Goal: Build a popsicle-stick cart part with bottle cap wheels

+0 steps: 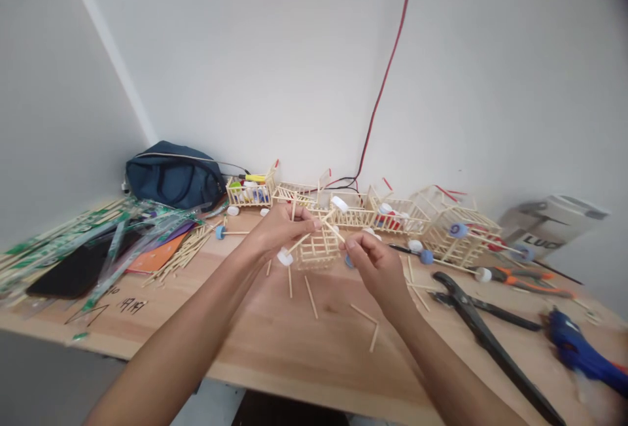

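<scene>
A small cart-like frame of thin wooden sticks hangs above the middle of the table, with white bottle caps such as the upper cap and the lower cap at its sides. My left hand grips this frame from the left, fingers closed on its sticks. On the other side, my right hand pinches the end of a short wooden stick that reaches to the frame near my left fingertips. Whether that stick is attached to the frame I cannot tell. A blue cap shows partly behind my right fingers.
Several stick carts line the wall. Loose stick pieces lie in front. To the right are black-handled pliers, orange-handled pliers and a blue glue gun. A phone, stick packets and a blue pouch are left.
</scene>
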Tool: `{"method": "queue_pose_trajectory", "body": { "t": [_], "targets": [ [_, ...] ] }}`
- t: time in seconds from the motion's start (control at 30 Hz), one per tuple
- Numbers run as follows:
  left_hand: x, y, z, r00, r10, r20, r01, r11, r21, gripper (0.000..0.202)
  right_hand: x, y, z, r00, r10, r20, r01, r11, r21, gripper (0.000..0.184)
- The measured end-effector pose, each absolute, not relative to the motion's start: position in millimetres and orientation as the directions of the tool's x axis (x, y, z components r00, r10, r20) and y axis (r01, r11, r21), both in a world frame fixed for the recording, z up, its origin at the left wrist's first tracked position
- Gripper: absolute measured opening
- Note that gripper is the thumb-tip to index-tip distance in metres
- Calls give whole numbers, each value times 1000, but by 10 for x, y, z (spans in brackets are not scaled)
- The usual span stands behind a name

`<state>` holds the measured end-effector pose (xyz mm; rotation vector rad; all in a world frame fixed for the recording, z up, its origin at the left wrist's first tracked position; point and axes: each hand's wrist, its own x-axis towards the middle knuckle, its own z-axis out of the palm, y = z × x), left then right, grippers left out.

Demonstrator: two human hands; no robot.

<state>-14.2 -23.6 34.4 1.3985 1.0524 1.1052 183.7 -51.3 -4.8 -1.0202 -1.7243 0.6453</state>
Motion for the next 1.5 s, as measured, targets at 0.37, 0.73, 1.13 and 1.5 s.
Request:
{"method": "queue_pose_trajectory", "body": {
  "t": [0.37, 0.73, 1.13, 1.5],
  "targets": [
    [-119, -266, 256, 173, 984, 42, 72, -55, 996, 35, 1847, -549, -168, -142, 890, 433, 342, 454, -822, 25],
    [-96, -319, 273, 172, 985, 25, 65, -37, 997, 31, 1861, -590, -175, -151, 848, 509, 408, 522, -749, 23],
    [-83, -315, 251, 182, 983, -17, 46, 9, 999, 32, 1873, -590, -160, -164, 838, 521, 440, 535, -722, 21],
    [-88, -323, 264, 176, 984, -10, 62, -1, 998, 28, 1882, -598, -191, -158, 842, 516, 440, 528, -726, 22]
  ]
}}
